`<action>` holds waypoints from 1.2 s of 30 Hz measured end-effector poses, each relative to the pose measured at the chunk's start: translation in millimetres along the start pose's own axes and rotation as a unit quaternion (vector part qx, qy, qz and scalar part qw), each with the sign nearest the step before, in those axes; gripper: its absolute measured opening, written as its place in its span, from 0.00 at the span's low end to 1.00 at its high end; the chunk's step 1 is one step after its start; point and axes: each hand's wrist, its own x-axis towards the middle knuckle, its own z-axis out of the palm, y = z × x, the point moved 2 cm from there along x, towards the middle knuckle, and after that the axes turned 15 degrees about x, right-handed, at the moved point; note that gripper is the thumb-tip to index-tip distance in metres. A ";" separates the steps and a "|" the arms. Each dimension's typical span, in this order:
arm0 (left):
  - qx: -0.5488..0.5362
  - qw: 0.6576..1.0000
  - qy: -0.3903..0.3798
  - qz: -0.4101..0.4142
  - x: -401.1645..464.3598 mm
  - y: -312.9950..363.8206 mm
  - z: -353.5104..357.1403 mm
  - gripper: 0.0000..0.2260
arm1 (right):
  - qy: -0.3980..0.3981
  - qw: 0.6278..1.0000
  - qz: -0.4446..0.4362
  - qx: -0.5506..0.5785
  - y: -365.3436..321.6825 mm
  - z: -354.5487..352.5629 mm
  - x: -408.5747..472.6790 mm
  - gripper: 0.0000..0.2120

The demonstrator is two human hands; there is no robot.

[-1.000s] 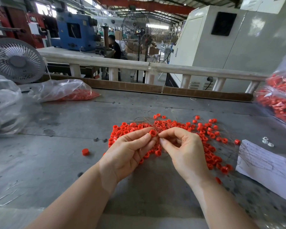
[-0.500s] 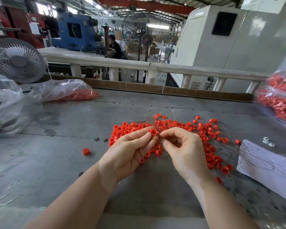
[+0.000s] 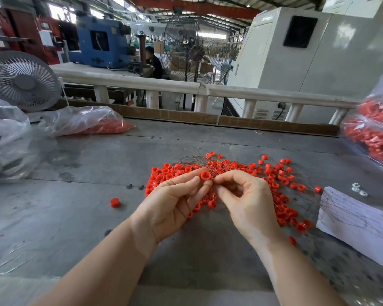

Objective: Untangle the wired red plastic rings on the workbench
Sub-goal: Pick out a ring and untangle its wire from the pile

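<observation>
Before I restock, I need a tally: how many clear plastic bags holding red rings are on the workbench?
2 clearly: one bag lies at the far left, one sits at the right edge, perhaps two stacked. The left-edge bag shows no red.

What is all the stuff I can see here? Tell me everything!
wired rings: a big tangled pile, red with thin wires, middle of the workbench
held ring: one, red, pinched in the left hand
loose ring: one, red, alone left of the pile
workbench: one, grey
bags of red parts: one far left, clear; more at the right edge
paper sheet: one, white, right of the pile
small white parts: a few, beyond the paper
desk fan: one, grey, far left
standing fan: one, dark, background
blue machine: one, background
left hand: pinches the held ring
right hand: fingers pinch at the wires, too thin to see clearly
</observation>
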 end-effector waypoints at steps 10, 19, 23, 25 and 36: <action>-0.001 1.000 -0.007 -0.001 -0.2 -0.5 -0.5 0.12 | 0.002 1.000 -0.001 -0.002 0.4 -0.7 -0.1 0.11; 0.001 1.000 -0.010 0.001 -1.1 0.1 0.4 0.12 | 0.008 1.000 -0.004 -0.009 0.7 -1.0 0.0 0.11; 0.005 1.000 -0.009 0.002 -1.2 -0.4 0.4 0.12 | 0.006 1.000 -0.002 -0.007 0.4 -0.6 -0.2 0.13; 0.003 1.000 -0.008 0.001 -1.4 -0.3 0.0 0.12 | 0.004 1.000 -0.003 -0.007 0.3 -0.7 -0.1 0.13; 0.016 1.000 0.000 0.005 -0.2 -0.5 -0.5 0.10 | 0.002 1.000 -0.009 -0.011 0.1 -0.8 0.2 0.14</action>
